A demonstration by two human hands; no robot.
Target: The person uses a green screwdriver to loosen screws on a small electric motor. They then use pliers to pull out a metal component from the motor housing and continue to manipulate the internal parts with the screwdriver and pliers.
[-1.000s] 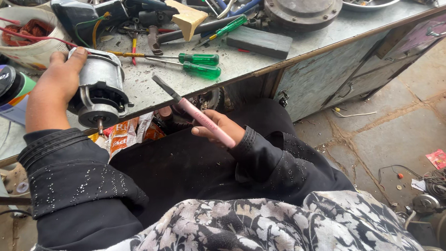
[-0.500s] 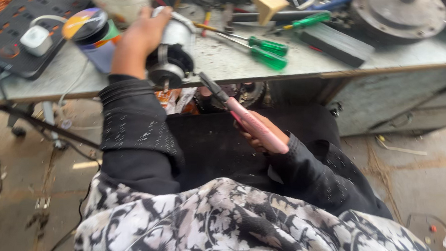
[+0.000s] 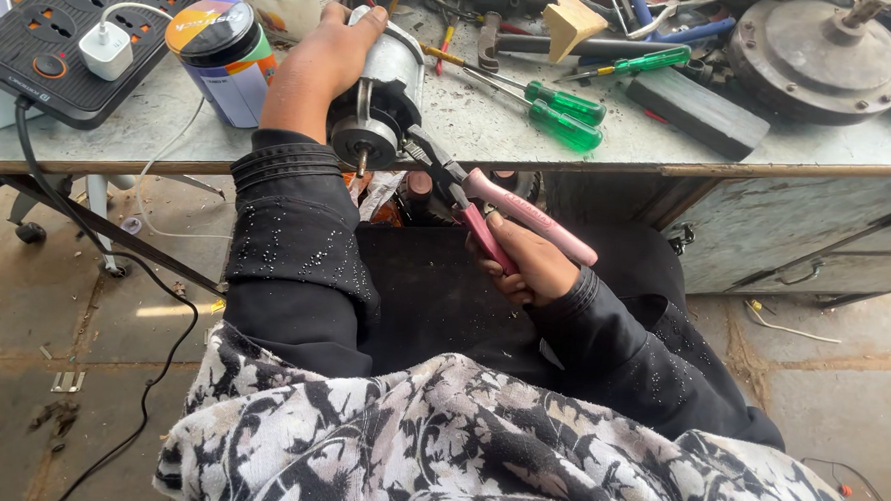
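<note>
At bench edge, left hand (image 3: pixel 324 60) was clamped over top of small electric motor (image 3: pixel 377 92), palm down, wrist bent, forearm reaching straight out, sleeve bunched at cuff. Motor sat tilted on its side at front lip of metal workbench (image 3: pixel 670 155), shaft end facing person. Right hand (image 3: pixel 525 264) was lower, over lap, fingers wrapped tight round pink-handled pliers (image 3: pixel 497 208), handles spread, nose angled up-left and touching motor's face. Green screwdrivers (image 3: pixel 562 110) lay just right of motor, colourful tin (image 3: pixel 224 45) just left, black power strip (image 3: pixel 59 33) further left.
</note>
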